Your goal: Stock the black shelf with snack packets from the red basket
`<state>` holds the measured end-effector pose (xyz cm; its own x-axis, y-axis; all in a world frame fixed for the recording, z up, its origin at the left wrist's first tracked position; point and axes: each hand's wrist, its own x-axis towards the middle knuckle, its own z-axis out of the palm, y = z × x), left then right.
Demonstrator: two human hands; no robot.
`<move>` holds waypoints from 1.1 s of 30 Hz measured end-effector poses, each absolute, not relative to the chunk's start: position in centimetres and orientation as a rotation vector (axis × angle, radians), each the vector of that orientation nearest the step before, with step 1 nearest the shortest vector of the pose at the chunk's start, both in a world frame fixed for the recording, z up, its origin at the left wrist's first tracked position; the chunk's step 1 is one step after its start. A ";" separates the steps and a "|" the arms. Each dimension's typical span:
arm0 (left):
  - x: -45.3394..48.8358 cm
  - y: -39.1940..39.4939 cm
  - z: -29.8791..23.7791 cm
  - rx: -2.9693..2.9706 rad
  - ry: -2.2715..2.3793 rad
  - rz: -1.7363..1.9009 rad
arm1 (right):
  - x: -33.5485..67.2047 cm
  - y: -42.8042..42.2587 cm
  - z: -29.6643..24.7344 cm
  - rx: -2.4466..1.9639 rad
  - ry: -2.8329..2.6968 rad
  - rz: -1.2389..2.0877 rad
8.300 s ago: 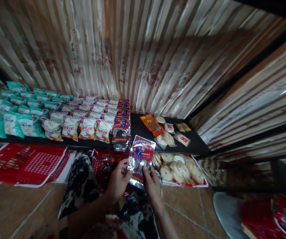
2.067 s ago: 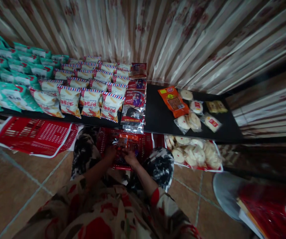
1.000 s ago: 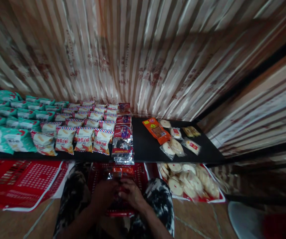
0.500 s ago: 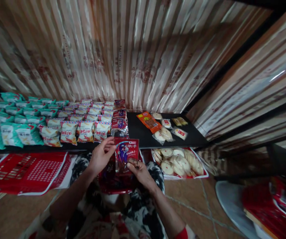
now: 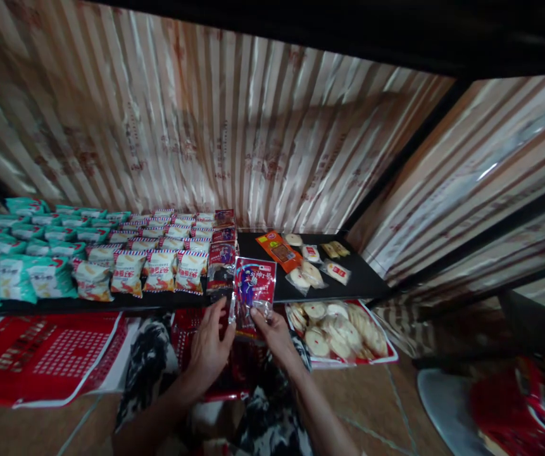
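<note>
A dark red snack packet point(image 5: 256, 278) with a purple figure stands tilted up before me at the shelf's front edge. My right hand point(image 5: 276, 337) pinches its lower right part, thumb on the front. Close to the packet's lower left edge is my left hand point(image 5: 211, 345), its fingers stretched and thumb apart; whether they touch the packet I cannot tell. Just behind, a column of matching red packets point(image 5: 221, 253) lies on the black shelf point(image 5: 248, 244). Below my hands, a red basket point(image 5: 184, 326) sits between my knees, its contents mostly hidden.
White snack bags point(image 5: 159, 269) and teal bags point(image 5: 51, 275) fill the shelf's left side. An orange packet point(image 5: 279, 252) and several small pale packs point(image 5: 306, 275) lie on the right. Beneath are a basket of round pale packs point(image 5: 338, 329) and a red basket point(image 5: 58, 354).
My right hand has carried the packet forward and to the right, toward the shelf. My left hand has dropped from the packet's upper left edge to its lower left. The view has tilted up.
</note>
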<state>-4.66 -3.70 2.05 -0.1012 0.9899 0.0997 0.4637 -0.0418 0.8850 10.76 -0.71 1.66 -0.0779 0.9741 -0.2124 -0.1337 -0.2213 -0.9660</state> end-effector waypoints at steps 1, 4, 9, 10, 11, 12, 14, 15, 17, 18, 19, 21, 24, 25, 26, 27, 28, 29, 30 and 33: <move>-4.4 -3.8 2.4 1.644 1.623 1.115 | 11.0 -0.5 1.7 -1.244 -1.010 1.453; -3.2 -3.8 3.3 1.775 1.530 1.108 | 11.6 0.2 2.0 -1.302 -1.041 1.308; -1.1 -2.9 3.4 1.496 1.332 1.036 | 11.4 0.4 2.8 -1.385 -1.397 1.011; -0.7 -2.7 3.4 1.449 1.325 1.034 | 11.3 0.3 2.9 -1.385 -1.468 0.967; -0.5 -2.4 3.4 1.406 1.329 1.033 | 11.2 0.2 2.9 -1.382 -1.532 0.923; -0.3 -2.2 3.4 1.357 1.339 1.031 | 11.1 0.0 3.0 -1.374 -1.588 0.876; -0.1 -1.5 3.5 1.223 1.352 1.041 | 11.0 -0.2 3.1 -1.349 -1.676 0.810; -0.2 -1.1 3.6 1.154 1.336 1.062 | 11.1 -0.2 3.1 -1.335 -1.705 0.802; -0.5 -0.1 3.6 1.033 1.269 1.144 | 11.3 0.0 3.1 -1.313 -1.697 0.839; -0.8 0.4 3.6 0.976 1.228 1.189 | 11.4 0.3 3.1 -1.316 -1.649 0.878; -1.1 0.9 3.6 0.913 1.191 1.221 | 11.5 0.7 3.0 -1.330 -1.575 0.919; -1.7 1.9 3.6 0.756 1.148 1.236 | 11.6 1.7 2.9 -1.373 -1.388 0.985; -2.5 2.9 3.9 0.554 1.096 1.163 | 11.6 3.3 2.6 -1.373 -1.203 1.091; -2.7 3.2 4.0 0.527 1.076 1.132 | 11.4 3.8 2.6 -1.357 -1.184 1.142; -2.8 3.6 4.1 0.515 1.057 1.102 | 11.3 4.2 2.5 -1.339 -1.176 1.190; -3.0 3.9 4.1 0.514 1.041 1.070 | 11.1 4.6 2.6 -1.322 -1.168 1.233; -3.1 4.2 4.1 0.519 1.030 1.046 | 10.9 4.9 2.6 -1.307 -1.150 1.267; -3.2 4.6 4.0 0.527 1.028 1.035 | 10.6 5.2 2.6 -1.292 -1.118 1.293; -3.3 5.0 3.9 0.539 1.031 1.034 | 10.4 5.6 2.6 -1.273 -1.074 1.316; -3.4 6.4 3.3 0.625 1.090 1.083 | 9.9 7.0 2.7 -1.201 -0.948 1.388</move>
